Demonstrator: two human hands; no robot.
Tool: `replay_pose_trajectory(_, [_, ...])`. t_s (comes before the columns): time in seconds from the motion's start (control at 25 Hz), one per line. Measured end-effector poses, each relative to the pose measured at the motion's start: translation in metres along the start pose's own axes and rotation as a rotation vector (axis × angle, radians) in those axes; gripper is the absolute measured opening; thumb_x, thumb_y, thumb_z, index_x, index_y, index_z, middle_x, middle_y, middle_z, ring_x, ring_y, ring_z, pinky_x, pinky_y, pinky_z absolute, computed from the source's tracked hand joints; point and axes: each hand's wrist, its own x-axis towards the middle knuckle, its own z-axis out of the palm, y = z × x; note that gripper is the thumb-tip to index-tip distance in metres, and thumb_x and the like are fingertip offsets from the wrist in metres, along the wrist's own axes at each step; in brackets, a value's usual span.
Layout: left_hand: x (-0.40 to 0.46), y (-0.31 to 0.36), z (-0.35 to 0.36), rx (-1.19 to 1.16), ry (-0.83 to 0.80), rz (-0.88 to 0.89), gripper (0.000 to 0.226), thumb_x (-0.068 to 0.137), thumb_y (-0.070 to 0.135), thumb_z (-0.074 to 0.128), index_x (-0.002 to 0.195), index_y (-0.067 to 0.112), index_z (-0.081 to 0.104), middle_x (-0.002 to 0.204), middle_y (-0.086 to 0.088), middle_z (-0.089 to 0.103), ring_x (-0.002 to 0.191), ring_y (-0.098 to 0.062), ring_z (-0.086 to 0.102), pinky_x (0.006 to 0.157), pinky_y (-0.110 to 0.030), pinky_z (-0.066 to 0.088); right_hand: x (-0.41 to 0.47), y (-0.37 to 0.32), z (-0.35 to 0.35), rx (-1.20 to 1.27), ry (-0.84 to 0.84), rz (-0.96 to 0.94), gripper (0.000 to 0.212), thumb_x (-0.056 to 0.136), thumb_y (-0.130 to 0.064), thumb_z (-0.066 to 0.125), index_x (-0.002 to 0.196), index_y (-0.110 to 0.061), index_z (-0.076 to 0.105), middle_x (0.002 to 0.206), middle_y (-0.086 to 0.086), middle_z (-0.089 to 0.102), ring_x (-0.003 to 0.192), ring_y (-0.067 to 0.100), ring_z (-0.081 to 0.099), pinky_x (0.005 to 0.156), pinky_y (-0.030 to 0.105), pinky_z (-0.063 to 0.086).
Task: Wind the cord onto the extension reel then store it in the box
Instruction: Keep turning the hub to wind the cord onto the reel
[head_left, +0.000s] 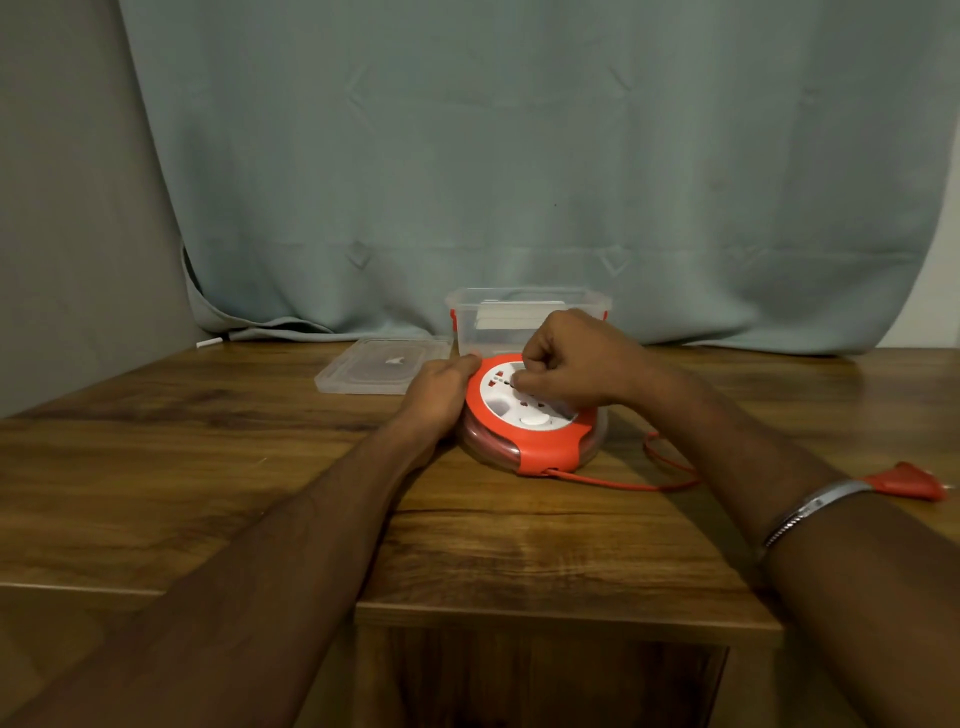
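Note:
A round red and white extension reel (535, 431) lies flat on the wooden table (208, 467). My left hand (441, 395) presses against its left side and steadies it. My right hand (571, 364) rests on the white top face, fingers closed on something at the hub that the hand hides. A loose length of red cord (623, 483) runs from the reel's front to the right, under my right forearm, to the red plug (909, 480). Right behind the reel stands the clear plastic box (524, 317), open, with red side clips.
The box's clear lid (379, 366) lies flat on the table to the left of the box. A pale blue curtain (519, 156) hangs behind the table. The table's near edge has a step and a cut-out (545, 675) below my arms.

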Motion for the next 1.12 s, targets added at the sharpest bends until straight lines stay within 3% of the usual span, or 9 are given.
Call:
replay_pose_trajectory(0.08, [-0.002, 0.001, 0.0, -0.006, -0.005, -0.01, 0.033, 0.104, 0.031, 0.049, 0.092, 0.012, 0.074, 0.082, -0.007, 0.077, 0.07, -0.018, 0.072, 0.065, -0.029, 0.054, -0.004, 0.01, -0.012, 0.173, -0.042, -0.04, 0.017, 0.074, -0.01, 0.08, 0.076, -0.022, 0.068, 0.07, -0.012, 0.07, 0.055, 0.0, 0.056, 0.059, 0.025, 0.045])
replay_pose_trajectory(0.2, [-0.003, 0.002, 0.0, -0.014, -0.026, -0.019, 0.033, 0.103, 0.03, 0.05, 0.089, 0.01, 0.072, 0.085, -0.012, 0.077, 0.074, -0.023, 0.071, 0.075, -0.037, 0.056, -0.007, 0.023, -0.02, 0.306, -0.24, -0.021, 0.055, 0.064, -0.001, 0.085, 0.114, -0.018, 0.068, 0.11, -0.005, 0.076, 0.054, 0.0, 0.05, 0.056, 0.017, 0.043])
replay_pose_trajectory(0.36, [-0.004, 0.004, -0.001, -0.018, -0.07, -0.044, 0.033, 0.106, 0.031, 0.047, 0.086, 0.015, 0.067, 0.078, -0.005, 0.074, 0.07, -0.018, 0.07, 0.068, -0.03, 0.056, -0.004, 0.028, -0.014, 0.283, -0.327, 0.028, 0.081, 0.064, -0.004, 0.086, 0.134, -0.026, 0.051, 0.115, -0.004, 0.072, 0.054, -0.001, 0.05, 0.056, 0.016, 0.043])
replay_pose_trajectory(0.48, [-0.004, 0.004, -0.001, -0.036, -0.065, -0.06, 0.032, 0.105, 0.033, 0.048, 0.085, 0.016, 0.067, 0.076, -0.004, 0.075, 0.07, -0.018, 0.071, 0.068, -0.03, 0.057, -0.008, 0.022, -0.017, 0.309, -0.289, 0.036, 0.083, 0.065, -0.002, 0.089, 0.123, -0.033, 0.038, 0.112, 0.0, 0.072, 0.057, 0.001, 0.054, 0.058, 0.024, 0.047])
replay_pose_trajectory(0.6, [-0.003, 0.002, -0.002, -0.069, -0.078, -0.075, 0.032, 0.104, 0.034, 0.049, 0.093, 0.013, 0.071, 0.08, -0.007, 0.078, 0.073, -0.021, 0.073, 0.073, -0.034, 0.059, -0.011, 0.013, -0.016, 0.207, -0.223, 0.033, 0.082, 0.062, -0.017, 0.095, 0.115, -0.031, 0.034, 0.094, 0.004, 0.073, 0.058, 0.003, 0.055, 0.059, 0.027, 0.048])
replay_pose_trajectory(0.72, [-0.002, 0.001, -0.001, -0.082, -0.069, -0.07, 0.033, 0.104, 0.033, 0.05, 0.092, 0.012, 0.072, 0.085, -0.01, 0.078, 0.077, -0.025, 0.073, 0.079, -0.037, 0.058, -0.01, 0.002, -0.012, 0.061, -0.156, 0.032, 0.072, 0.059, -0.039, 0.095, 0.107, -0.027, 0.042, 0.072, -0.001, 0.067, 0.061, 0.01, 0.057, 0.061, 0.034, 0.048])
replay_pose_trajectory(0.88, [0.0, 0.0, 0.001, -0.046, -0.049, -0.05, 0.033, 0.103, 0.033, 0.051, 0.089, 0.012, 0.073, 0.089, -0.011, 0.078, 0.081, -0.025, 0.073, 0.086, -0.041, 0.058, -0.008, -0.008, -0.009, -0.108, -0.116, 0.073, 0.049, 0.056, -0.059, 0.083, 0.072, -0.021, 0.056, 0.064, -0.009, 0.057, 0.063, 0.012, 0.053, 0.061, 0.037, 0.048])
replay_pose_trajectory(1.0, [-0.001, 0.001, 0.001, -0.03, -0.042, -0.042, 0.033, 0.103, 0.033, 0.05, 0.09, 0.012, 0.073, 0.091, -0.011, 0.078, 0.083, -0.026, 0.073, 0.087, -0.041, 0.057, -0.007, -0.012, -0.004, -0.1, -0.129, 0.061, 0.049, 0.055, -0.062, 0.071, 0.051, -0.017, 0.054, 0.044, -0.007, 0.051, 0.05, 0.012, 0.049, 0.055, 0.035, 0.045])
replay_pose_trajectory(1.12, [-0.001, -0.001, 0.001, -0.026, -0.048, -0.03, 0.036, 0.102, 0.033, 0.051, 0.096, 0.008, 0.075, 0.096, -0.016, 0.078, 0.095, -0.034, 0.074, 0.092, -0.046, 0.056, -0.006, -0.014, -0.002, -0.118, -0.126, 0.07, 0.049, 0.068, -0.056, 0.074, 0.05, -0.013, 0.061, 0.043, -0.004, 0.052, 0.05, 0.013, 0.051, 0.055, 0.034, 0.044])
